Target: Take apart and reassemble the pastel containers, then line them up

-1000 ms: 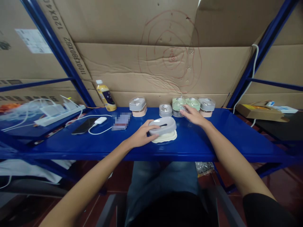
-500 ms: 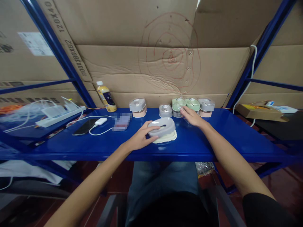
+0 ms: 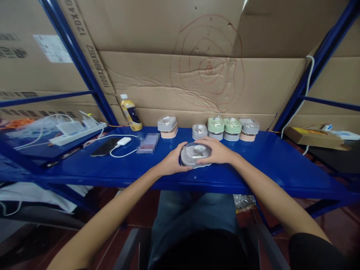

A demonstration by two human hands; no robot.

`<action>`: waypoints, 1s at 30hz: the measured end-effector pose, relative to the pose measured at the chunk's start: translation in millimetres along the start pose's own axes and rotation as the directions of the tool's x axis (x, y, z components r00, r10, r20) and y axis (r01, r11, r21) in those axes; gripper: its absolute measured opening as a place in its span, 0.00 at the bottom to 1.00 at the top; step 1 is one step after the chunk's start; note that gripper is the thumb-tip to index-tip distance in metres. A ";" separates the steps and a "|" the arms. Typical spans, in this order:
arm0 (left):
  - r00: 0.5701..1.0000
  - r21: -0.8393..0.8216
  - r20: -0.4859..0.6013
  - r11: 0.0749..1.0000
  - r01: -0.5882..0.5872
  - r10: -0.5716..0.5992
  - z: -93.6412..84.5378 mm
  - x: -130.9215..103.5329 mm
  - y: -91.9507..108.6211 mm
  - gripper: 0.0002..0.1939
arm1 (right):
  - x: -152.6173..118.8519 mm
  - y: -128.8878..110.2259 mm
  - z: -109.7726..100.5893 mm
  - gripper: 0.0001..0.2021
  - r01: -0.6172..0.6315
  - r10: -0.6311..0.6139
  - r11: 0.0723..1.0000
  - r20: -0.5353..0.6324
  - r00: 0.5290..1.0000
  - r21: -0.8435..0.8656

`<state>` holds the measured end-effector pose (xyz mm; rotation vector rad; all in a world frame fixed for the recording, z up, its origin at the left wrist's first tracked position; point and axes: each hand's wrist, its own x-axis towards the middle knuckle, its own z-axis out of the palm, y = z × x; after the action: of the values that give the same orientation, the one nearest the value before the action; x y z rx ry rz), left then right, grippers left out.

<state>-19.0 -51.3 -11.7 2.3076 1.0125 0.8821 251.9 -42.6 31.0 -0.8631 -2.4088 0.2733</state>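
Note:
A small grey plastic box (image 3: 189, 159) with a clear lid (image 3: 197, 150) on top sits near the front of the blue table, between my hands. My left hand (image 3: 174, 160) wraps its fingers and thumb round the box's left side. From the right, my right hand (image 3: 217, 150) grips the clear lid, its fingers over the back and its thumb at the front. Whether the lid is fully seated I cannot tell. Behind my right hand stand stacked boxes with green tops (image 3: 216, 125) and a single grey box (image 3: 200, 132).
A grey-and-peach stack (image 3: 168, 127) stands at the back, and another (image 3: 249, 129) ends the row on the right. To the left are a yellow drink bottle (image 3: 131, 113), a phone (image 3: 106, 147), a white charger (image 3: 124, 141) with its cable, and a power strip (image 3: 75, 135).
My right hand has come from the back row to the box in front, with a clear lid now on it. The grey box, tilted over a cream piece before, now sits level.

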 end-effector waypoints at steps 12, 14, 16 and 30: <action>0.991 0.002 0.034 0.991 0.133 -0.133 -0.1 3.0 6.4 0.60 | 4.4 -0.2 16.5 0.45 0.007 -0.005 1.000 0.072 0.997 -0.029; 0.995 0.009 0.023 0.995 0.100 -0.100 0.0 3.3 7.7 0.57 | 4.0 1.4 19.2 0.46 0.002 0.000 1.000 0.079 0.997 -0.030; 0.999 0.026 0.007 0.999 0.039 -0.040 -0.4 2.5 8.6 0.53 | 3.8 3.9 21.2 0.50 -0.008 0.011 0.999 0.088 0.996 -0.032; 0.764 0.144 -0.609 0.918 0.369 -0.212 -7.6 103.7 21.5 0.48 | -4.5 76.5 -54.0 0.37 -0.291 0.313 0.940 -0.795 0.519 0.180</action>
<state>39.8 16.4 45.2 2.0027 1.7912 1.4399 325.5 13.7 45.5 -1.0925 -1.3615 0.0017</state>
